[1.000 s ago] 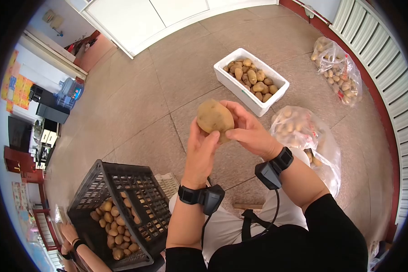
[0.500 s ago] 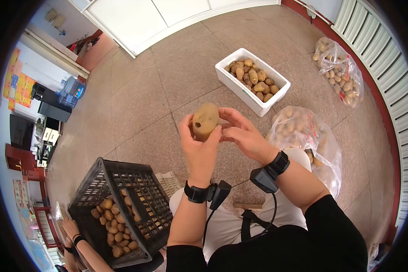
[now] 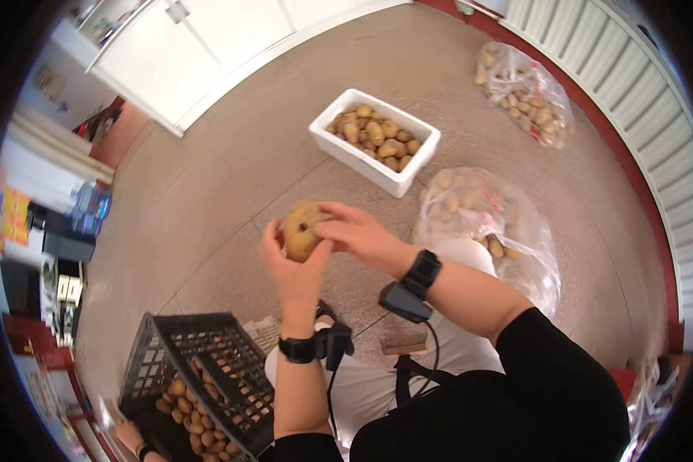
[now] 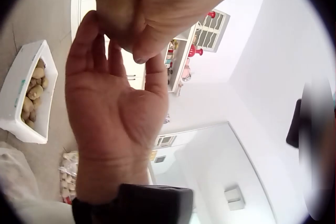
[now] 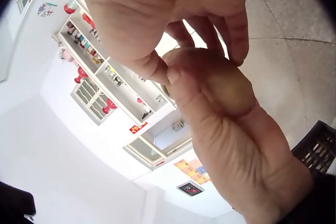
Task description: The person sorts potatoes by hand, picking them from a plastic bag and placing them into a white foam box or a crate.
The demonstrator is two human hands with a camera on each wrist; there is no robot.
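Observation:
Both hands hold one potato (image 3: 300, 240) in front of the body, above the floor; a small dark hole shows on its upper side. My left hand (image 3: 294, 273) grips it from the left and below, fingers and thumb curled round it. My right hand (image 3: 362, 237) pinches its right side with thumb and fingers. In the left wrist view the potato (image 4: 118, 8) is partly covered by a hand. The right wrist view shows the potato (image 5: 226, 85) between the two hands, its underside partly hidden by the left thumb.
A white foam box (image 3: 362, 162) of potatoes stands ahead. Clear plastic bags of potatoes lie to the right, one near (image 3: 527, 254), one farther (image 3: 527, 100). A tilted black crate (image 3: 200, 339) with potatoes is at lower left, another person's hand (image 3: 129, 435) at its edge.
The potato has been turned, bringing its dark hole into view and then toward the right hand. Both hands have moved left and slightly down in the head view, which has itself shifted.

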